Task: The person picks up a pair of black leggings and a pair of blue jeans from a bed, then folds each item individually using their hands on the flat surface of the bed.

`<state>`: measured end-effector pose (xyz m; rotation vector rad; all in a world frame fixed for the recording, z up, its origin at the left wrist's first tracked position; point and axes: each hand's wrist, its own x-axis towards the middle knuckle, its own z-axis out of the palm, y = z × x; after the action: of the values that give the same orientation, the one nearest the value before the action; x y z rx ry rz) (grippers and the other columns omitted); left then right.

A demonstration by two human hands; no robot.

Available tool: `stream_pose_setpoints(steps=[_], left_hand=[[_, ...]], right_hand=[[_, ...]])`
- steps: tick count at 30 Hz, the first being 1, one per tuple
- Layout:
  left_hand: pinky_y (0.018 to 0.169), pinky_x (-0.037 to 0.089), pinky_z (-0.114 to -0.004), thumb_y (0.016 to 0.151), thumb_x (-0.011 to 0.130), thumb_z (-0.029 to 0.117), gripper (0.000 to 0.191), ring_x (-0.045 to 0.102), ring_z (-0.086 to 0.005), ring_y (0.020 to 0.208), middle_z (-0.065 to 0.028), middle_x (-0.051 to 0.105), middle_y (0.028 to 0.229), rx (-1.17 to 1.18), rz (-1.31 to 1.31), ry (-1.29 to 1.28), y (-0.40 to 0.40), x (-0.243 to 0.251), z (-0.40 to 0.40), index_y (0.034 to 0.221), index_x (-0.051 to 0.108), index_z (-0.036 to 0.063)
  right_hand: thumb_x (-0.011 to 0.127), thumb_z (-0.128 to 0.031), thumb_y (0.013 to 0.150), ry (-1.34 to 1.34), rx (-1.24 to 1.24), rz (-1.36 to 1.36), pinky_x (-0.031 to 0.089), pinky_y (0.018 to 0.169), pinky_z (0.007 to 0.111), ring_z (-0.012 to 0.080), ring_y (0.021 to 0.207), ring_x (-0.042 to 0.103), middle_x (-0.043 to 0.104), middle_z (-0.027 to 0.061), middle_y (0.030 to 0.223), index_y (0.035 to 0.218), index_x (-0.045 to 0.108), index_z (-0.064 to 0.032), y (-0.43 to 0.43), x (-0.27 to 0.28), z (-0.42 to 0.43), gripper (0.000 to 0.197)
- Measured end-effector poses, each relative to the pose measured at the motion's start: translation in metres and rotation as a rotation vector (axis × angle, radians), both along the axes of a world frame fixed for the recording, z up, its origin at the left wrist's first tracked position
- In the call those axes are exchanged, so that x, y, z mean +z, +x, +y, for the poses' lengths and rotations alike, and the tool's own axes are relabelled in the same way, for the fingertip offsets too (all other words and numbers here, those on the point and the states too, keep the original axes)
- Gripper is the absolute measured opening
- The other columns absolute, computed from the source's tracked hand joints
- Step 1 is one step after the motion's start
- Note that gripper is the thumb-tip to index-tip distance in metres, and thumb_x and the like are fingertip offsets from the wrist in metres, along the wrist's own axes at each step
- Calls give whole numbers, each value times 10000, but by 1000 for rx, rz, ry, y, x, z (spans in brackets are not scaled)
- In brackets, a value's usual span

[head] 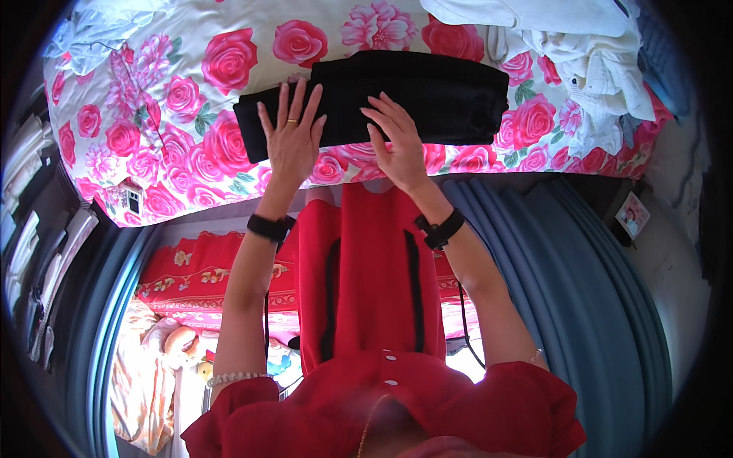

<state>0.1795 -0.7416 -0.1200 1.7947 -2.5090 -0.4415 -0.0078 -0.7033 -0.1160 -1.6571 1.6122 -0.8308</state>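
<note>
A folded black cloth garment (pixel 412 94) lies lengthwise on a bed covered with a white sheet printed with pink roses (pixel 229 60). My left hand (pixel 292 134) rests palm down with spread fingers on the garment's left part, a ring on one finger. Over the garment's middle, near its front edge, is my right hand (pixel 396 137), its fingers slightly bent and apart; whether it presses on the cloth I cannot tell. Neither hand grips anything. Both wrists wear black straps.
White knitted clothing (pixel 601 68) is heaped at the bed's right. Clear plastic wrapping (pixel 103 31) lies at the back left, and a phone (pixel 133 200) near the front left corner. Blue curtains (pixel 550 275) hang on both sides. Clothes hang at far left (pixel 40 275).
</note>
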Motion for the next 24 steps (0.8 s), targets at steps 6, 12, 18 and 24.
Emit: stream_pose_setpoints(steps=[6,12,18,24], left_hand=[[1053,24,-543,911,390,310,487,190,-223,1337,-21,246,1436,-16,-48,41,4,-29,7,1378,283,222],[1055,25,-540,912,380,312,493,178,-211,1341,-12,225,1442,-6,-51,55,3,-29,8,1385,258,247],[1052,60,-557,891,430,327,499,199,-208,1330,6,262,1424,8,-47,17,7,-32,9,1367,290,273],[1052,56,-556,897,415,326,492,211,-209,1325,7,257,1427,6,-31,-3,5,-33,9,1369,287,271]], right_hand=[[702,-211,714,202,197,-58,295,1019,398,274,1265,335,452,77,1290,992,583,-112,-13,-2,-5,317],[717,-197,690,98,135,16,321,992,401,274,1240,374,481,67,1267,897,577,-115,-5,-15,0,263],[717,-181,681,-13,99,86,336,976,398,269,1219,402,514,59,1239,796,605,-102,3,-24,6,179],[700,-145,682,30,85,61,345,957,411,272,1185,430,561,59,1174,743,623,-84,0,-9,9,115]])
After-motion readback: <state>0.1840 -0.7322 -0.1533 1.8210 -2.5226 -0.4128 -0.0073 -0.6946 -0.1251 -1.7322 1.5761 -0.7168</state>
